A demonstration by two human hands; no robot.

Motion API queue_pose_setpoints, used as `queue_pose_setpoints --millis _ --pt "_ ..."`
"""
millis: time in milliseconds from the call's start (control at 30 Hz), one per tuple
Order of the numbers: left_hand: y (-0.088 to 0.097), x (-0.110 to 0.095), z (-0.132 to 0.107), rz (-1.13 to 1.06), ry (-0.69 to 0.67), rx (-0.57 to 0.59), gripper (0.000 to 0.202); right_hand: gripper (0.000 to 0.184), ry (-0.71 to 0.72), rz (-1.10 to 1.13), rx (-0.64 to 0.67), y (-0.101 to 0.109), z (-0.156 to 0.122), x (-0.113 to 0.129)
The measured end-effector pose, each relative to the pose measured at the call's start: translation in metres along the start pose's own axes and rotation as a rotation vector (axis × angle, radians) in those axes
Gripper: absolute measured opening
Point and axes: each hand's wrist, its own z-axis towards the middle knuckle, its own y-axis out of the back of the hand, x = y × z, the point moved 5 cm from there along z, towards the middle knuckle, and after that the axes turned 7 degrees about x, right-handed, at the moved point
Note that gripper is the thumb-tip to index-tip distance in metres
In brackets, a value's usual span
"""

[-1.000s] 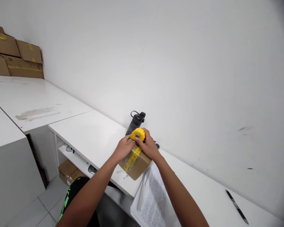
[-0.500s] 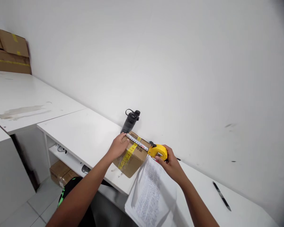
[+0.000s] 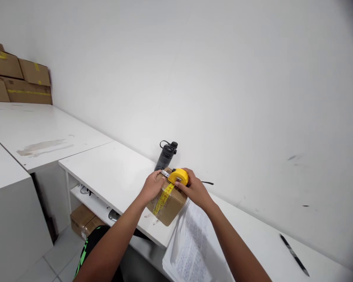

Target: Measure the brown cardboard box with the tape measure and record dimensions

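Observation:
A small cardboard box [image 3: 172,203] with yellow tape stands on the white desk. Above its top, my right hand [image 3: 194,188] is wrapped round the case of a yellow tape measure [image 3: 179,176], with the wrist strap trailing behind it. My left hand [image 3: 152,186] pinches the free end of the short metal blade at the box's far left edge. Only a brief stretch of blade shows between the case and my left fingers. An open notebook [image 3: 194,243] with handwritten pages lies right beside the box, partly under my right forearm.
A dark water bottle [image 3: 166,156] stands behind the box against the wall. A black pen [image 3: 294,254] lies on the desk at the right. Stacked cartons [image 3: 29,92] fill the far left corner, and another carton [image 3: 85,219] sits below the shelf.
My right hand has brought the tape measure case left towards my left hand, and the blade has drawn in to a short length. The whole view has shifted slightly.

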Motion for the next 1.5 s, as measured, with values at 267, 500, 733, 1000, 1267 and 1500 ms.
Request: queue_pose_setpoints --millis 267,500,733,1000,1267,1500 --pt "-0.003 -0.007 -0.004 -0.049 0.012 0.042 0.044 0.048 0.038 -0.096 0.030 -0.014 0.037 0.028" --pt "0.011 -0.004 -0.013 -0.173 0.154 0.073 0.064 0.060 -0.022 0.168 -0.363 0.003 -0.011 -0.010" --pt "0.034 -0.013 0.005 -0.270 0.213 -0.008 0.038 0.064 -0.049 0.355 -0.526 0.016 -0.038 -0.030" --pt "0.081 0.038 -0.034 -0.547 0.377 -0.023 0.029 0.060 0.020 0.405 -0.277 -0.032 -0.017 -0.016" --pt "0.082 0.060 -0.084 -0.366 0.319 -0.185 0.047 0.061 0.037 0.352 -0.121 -0.057 -0.003 0.008" --pt "0.063 0.026 -0.108 0.261 0.019 -0.068 0.078 0.061 -0.012 0.502 -0.258 -0.044 0.005 -0.011"
